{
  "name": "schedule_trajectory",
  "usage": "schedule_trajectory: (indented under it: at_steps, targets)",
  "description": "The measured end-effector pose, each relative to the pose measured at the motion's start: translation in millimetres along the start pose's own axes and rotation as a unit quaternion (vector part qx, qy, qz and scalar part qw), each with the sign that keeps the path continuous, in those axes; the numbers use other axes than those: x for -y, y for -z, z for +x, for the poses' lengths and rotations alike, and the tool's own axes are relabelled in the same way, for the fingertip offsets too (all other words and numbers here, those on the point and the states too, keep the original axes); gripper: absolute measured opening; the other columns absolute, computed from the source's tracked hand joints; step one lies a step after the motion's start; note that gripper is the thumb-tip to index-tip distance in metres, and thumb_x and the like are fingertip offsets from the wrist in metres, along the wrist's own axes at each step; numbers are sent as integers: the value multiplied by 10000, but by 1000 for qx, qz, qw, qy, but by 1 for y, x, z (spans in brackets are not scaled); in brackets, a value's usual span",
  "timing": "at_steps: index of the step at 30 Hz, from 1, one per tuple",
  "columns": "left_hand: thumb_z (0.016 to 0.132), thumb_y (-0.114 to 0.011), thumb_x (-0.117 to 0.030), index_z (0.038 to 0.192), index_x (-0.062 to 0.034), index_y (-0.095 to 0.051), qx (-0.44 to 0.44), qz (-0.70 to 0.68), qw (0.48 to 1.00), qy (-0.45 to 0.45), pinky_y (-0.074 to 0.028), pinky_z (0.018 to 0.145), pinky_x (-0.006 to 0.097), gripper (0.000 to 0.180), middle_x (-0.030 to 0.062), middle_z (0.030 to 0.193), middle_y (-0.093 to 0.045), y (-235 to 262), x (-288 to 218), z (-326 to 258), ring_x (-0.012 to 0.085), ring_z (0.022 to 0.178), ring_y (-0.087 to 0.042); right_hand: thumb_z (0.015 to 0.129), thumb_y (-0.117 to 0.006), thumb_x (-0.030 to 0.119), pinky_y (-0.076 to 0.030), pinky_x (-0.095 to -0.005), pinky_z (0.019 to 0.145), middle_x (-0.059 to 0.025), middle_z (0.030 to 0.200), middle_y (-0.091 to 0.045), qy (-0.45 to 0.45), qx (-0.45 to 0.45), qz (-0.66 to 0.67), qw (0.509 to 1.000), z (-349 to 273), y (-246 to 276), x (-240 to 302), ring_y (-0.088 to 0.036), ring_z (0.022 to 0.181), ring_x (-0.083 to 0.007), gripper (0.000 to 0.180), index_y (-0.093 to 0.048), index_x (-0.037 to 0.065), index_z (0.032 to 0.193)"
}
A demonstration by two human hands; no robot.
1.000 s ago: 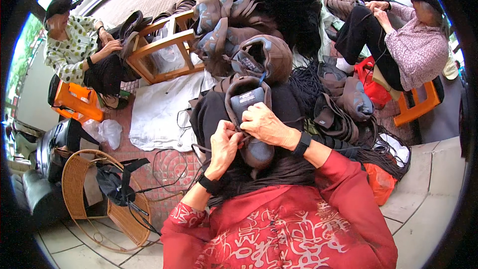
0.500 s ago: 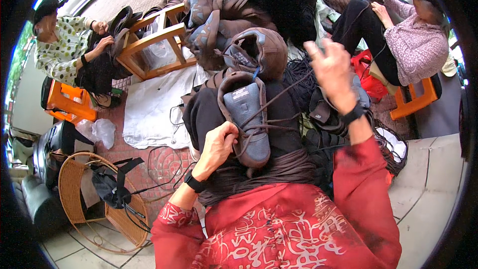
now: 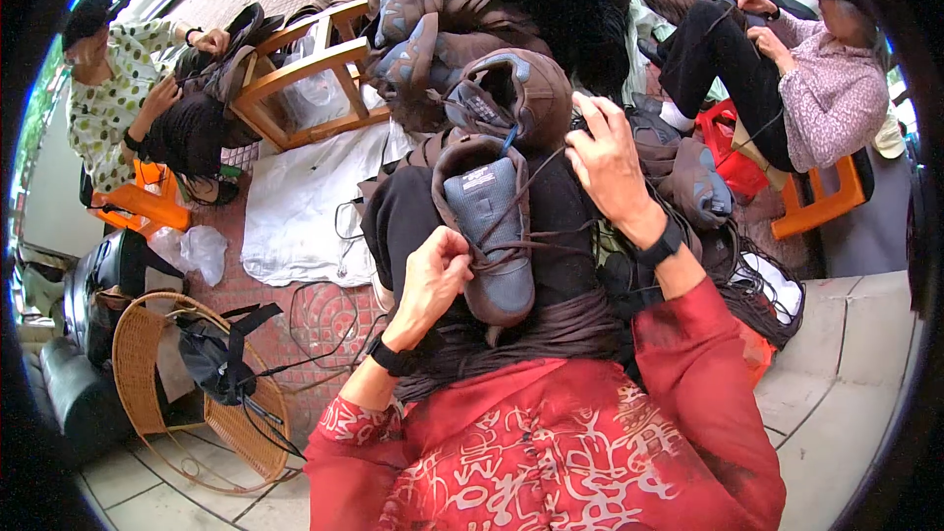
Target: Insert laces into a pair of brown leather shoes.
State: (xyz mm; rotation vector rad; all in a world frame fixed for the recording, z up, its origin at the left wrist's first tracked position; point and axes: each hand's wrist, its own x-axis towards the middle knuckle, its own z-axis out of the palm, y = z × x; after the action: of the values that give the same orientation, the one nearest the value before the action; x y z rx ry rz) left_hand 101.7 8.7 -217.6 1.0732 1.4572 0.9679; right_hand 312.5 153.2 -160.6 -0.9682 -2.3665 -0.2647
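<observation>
While the brown shoe point(image 3: 489, 236) lies sole-up on the lap at centre, stitching looks partly done: left hand point(image 3: 433, 280) fingers pinch the thread, right hand point(image 3: 610, 162) at two o'clock clamps its taut end.

The shoe point(image 3: 489, 226) on my lap is matt brown suede-like cloth with a smooth grey insole, its lace point(image 3: 511, 254) thin dark cord, beside a woven wicker basket point(image 3: 147, 374) and wooden stool point(image 3: 305, 69).

Brown shoe upper with grey-blue insole point(image 3: 489, 226) lies sole-side up on the lap, dark brown lace point(image 3: 536, 248) threaded across it, looks half-stitched maybe.
</observation>
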Motion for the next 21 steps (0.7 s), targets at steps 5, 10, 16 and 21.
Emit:
schedule_trajectory:
  at_steps: [5, 10, 16, 21]
  targets:
    - [864, -508, -92, 910, -22, -459, -6, -175, 983, 53, -445, 473, 204, 97, 51, 760, -524, 0, 10, -1, 115, 589, -552, 716, -518, 131, -314, -426, 982, -178, 1160, -487, 143, 32, 88, 985, -6, 0, 50, -437, 1104, -317, 204, -574, 12, 872]
    - [877, -536, -159, 908, -20, -460, -11, -168, 983, 79, -434, 458, 199, 161, 55, 738, -535, -8, 0, -4, 101, 557, -542, 692, -514, 149, -298, -435, 995, -164, 1117, -512, 156, 69, 84, 982, -10, -23, 60, -448, 1101, -289, 163, -580, 19, 764]
    - [847, -572, -121, 877, -17, -511, -52, -157, 985, 55, -436, 465, 219, 124, 62, 738, -552, -9, 6, -15, 112, 553, -535, 702, -617, 99, -440, -386, 732, -130, 950, -509, 56, 54, 142, 987, -18, -12, 28, -527, 863, -292, 208, -532, 11, 870]
    - [690, -610, 27, 859, -22, -580, -75, 277, 870, -402, -452, 630, 332, 179, 108, 777, -550, -20, -20, -1, 279, 731, -546, 711, -639, 120, -462, -372, 603, -98, 862, -491, 90, 244, 263, 929, -15, 2, 18, -567, 740, -280, 356, -491, 91, 1033]
